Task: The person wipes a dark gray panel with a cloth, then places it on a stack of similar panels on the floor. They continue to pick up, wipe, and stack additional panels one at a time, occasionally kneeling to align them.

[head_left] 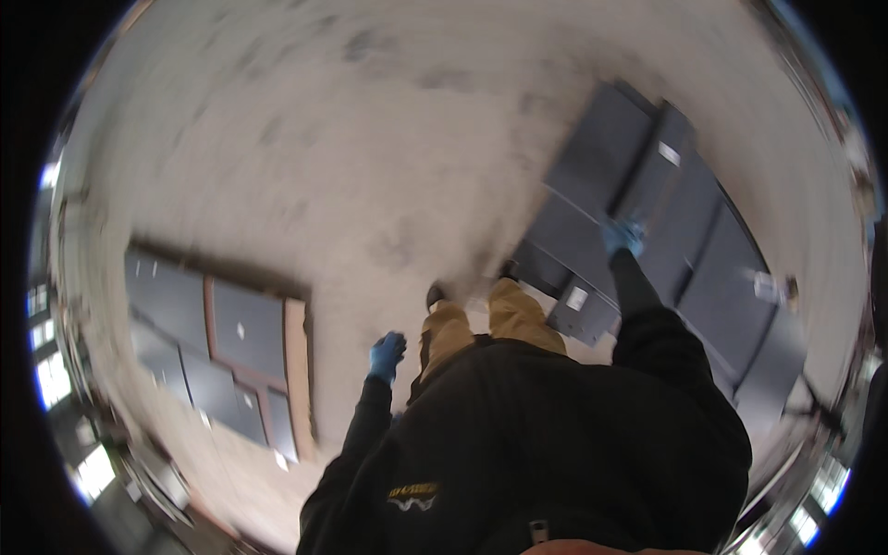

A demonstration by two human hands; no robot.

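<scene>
Pale, dark-smudged floor spreading far and left, grey flat panels lying at left on a brown base, bright windows along the left edge, more panes at near right, surrounding clutter too blurred to identify.

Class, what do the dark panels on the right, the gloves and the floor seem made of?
Panels: probably coated metal, satin grey, by their flat, faintly sheened faces; board is possible. Gloves: perhaps rubber or coated fabric, from their close fit; blur hides the finish. Floor: likely concrete, matte, from its pale, continuous, marked surface.
</scene>
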